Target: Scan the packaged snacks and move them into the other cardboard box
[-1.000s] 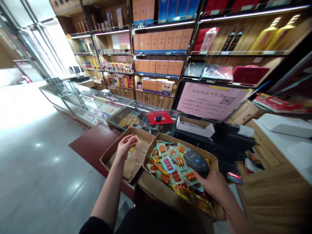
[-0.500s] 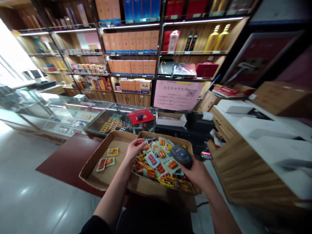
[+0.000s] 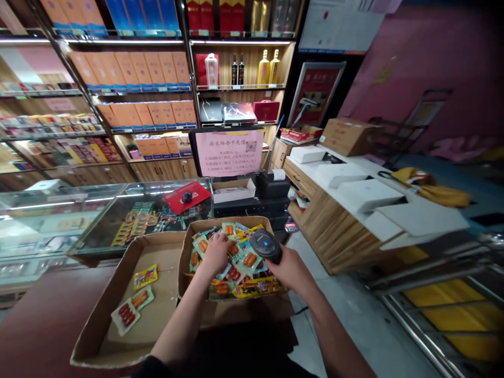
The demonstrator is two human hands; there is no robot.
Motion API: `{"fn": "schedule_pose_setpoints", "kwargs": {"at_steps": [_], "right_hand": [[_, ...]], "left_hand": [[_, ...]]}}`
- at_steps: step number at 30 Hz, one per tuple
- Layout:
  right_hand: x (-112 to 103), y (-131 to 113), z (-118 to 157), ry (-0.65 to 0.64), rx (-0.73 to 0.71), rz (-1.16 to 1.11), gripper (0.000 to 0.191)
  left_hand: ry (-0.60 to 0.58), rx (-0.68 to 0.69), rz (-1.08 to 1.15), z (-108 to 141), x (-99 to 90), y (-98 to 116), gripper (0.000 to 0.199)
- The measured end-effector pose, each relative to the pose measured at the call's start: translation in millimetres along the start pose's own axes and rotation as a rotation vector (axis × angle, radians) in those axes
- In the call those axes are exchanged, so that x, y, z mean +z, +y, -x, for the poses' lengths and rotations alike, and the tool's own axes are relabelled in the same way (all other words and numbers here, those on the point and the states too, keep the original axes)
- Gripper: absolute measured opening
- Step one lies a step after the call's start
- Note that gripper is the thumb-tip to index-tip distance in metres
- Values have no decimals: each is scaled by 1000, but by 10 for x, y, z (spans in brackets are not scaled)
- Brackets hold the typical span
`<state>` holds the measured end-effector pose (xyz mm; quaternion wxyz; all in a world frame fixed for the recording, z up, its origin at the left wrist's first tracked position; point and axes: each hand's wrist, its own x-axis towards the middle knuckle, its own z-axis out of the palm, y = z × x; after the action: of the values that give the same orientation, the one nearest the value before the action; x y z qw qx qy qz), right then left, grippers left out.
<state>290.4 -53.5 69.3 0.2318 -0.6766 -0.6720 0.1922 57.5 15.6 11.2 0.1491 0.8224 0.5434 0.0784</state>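
free room above the left box (image 3: 163, 296); scanner (image 3: 265, 243) overhangs packed box (image 3: 244, 311).

left hand (image 3: 217, 254) down among sausage packets (image 3: 250, 259) in the fuller carton (image 3: 183, 265); right hand (image 3: 289, 269) grips dark scanner (image 3: 258, 248), blue light (image 3: 265, 243) lit; three loose packets (image 3: 126, 316) in adjacent carton (image 3: 163, 299)

From here I count two open brown cardboard boxes (image 3: 163, 262). The left one has three little packets: one yellow packet (image 3: 145, 277), one pale green packet with orange sausages (image 3: 141, 298) and one clear packet with dark red sausages (image 3: 126, 316). The other's packets (image 3: 249, 259) are too heaped to count. I see one black scanner (image 3: 264, 244), two gold bottles (image 3: 263, 69) and two black bottles (image 3: 241, 71).
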Motion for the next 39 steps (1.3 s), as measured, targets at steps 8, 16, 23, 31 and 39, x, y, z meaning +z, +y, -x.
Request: {"fn": "schedule_pose_setpoints", "kwargs": {"at_steps": [8,16,23,31,39], "right_hand": [[79,-33,-28,12,-7,29,26],[73,-83,-17,-2,-32,-16,31],[127,-103,-26,-17,-72,-28,31],[137,-83,-30,-20,-95,-50,35],[89,-162,-3,-104,-94,-40,29]], "left_hand": [[-4,-15,-121,-68,24,87,43],[356,-179,711,-119,-95,-65,28],[309,-313,1515,-141,-61,-42,48],[312,-324,1539,-152,-48,-33,47],[331,-327,1533,-173,-29,-31,45]]}}
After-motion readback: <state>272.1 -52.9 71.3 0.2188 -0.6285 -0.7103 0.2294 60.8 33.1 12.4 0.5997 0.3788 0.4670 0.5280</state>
